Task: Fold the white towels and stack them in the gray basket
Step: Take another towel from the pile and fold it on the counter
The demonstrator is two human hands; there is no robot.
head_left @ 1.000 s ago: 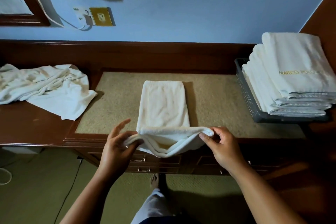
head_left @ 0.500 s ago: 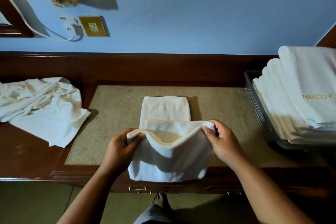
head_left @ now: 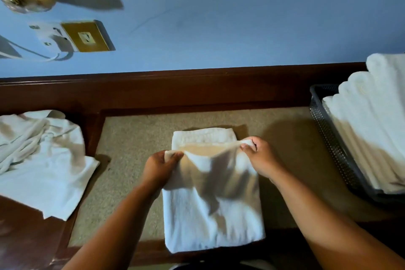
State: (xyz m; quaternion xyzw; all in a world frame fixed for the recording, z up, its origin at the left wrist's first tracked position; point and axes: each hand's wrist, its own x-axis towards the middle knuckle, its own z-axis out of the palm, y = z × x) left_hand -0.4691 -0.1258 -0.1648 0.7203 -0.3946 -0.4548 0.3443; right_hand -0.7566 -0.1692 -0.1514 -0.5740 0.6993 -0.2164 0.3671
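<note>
Head view: nearest, at 6 o'clock, the white towel (head_left: 210, 215) lies on the beige inlay of the table (head_left: 131, 160). Its near edge reaches over the table's dark wooden front rim. The left hand (head_left: 163, 166) has its grip closed on the left corner of the towel's raised upper layer, thumb on top pinching the cloth. The right hand (head_left: 260, 158) pinches the right corner likewise, fingers curled round the edge. Between the 2 hands the lifted edge sags. Just beyond it, toward 12 o'clock, a flat strip of the lower layer shows.

At 9 o'clock from the towel, well apart, a crumpled heap of unfolded towels (head_left: 41, 160) lies mostly on the wooden part of the table. At 3 o'clock stands the gray basket (head_left: 328, 138), and a stack of folded towels (head_left: 372, 127) fills it and rises above its rim. Farthest, on the blue wall (head_left: 241, 17) at 11 o'clock, sits a brass socket plate (head_left: 87, 36) with a white plug (head_left: 51, 37) touching its left side.
</note>
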